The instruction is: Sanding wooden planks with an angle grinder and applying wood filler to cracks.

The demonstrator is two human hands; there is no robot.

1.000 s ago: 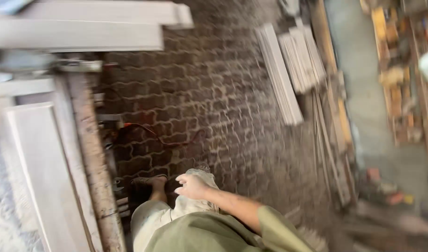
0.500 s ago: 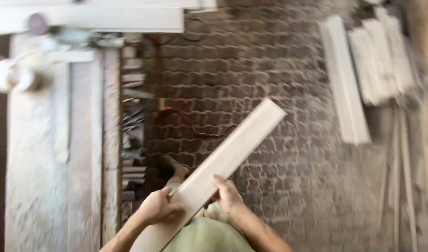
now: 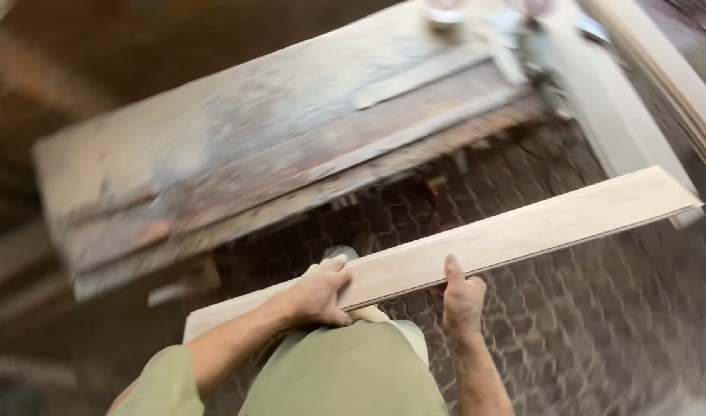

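The person held a long, pale wooden board (image 3: 522,231) in both hands, carrying it flat in front of the body, near the worn tabletop (image 3: 237,154). The left hand (image 3: 318,293) gripped the board toward its near end, thumb on the upper face and fingers curled under the edge. The right hand (image 3: 462,296) clasped the board's near edge further along, thumb laid up on the face, the other fingers hidden beneath. Both hands were closed on the board; neither was free.

The board ran slantwise, its far end (image 3: 676,192) reaching out past the right-hand end of the tabletop and its near end low by the left forearm. It hung above the brick-paved floor (image 3: 599,323), not touching the tabletop. The tabletop's surface was dusty and scuffed, with a long thin strip (image 3: 422,73) lying on it and some blurred items toward its far corner, too smeared to name. Other pale boards (image 3: 661,69) lay beyond that corner.

The step in hand looked like carrying the board toward the tabletop. By my judgement, the next move called for swinging the far end round over the tabletop and lowering the piece level, keeping it from knocking the strip or the pale boards at the corner.
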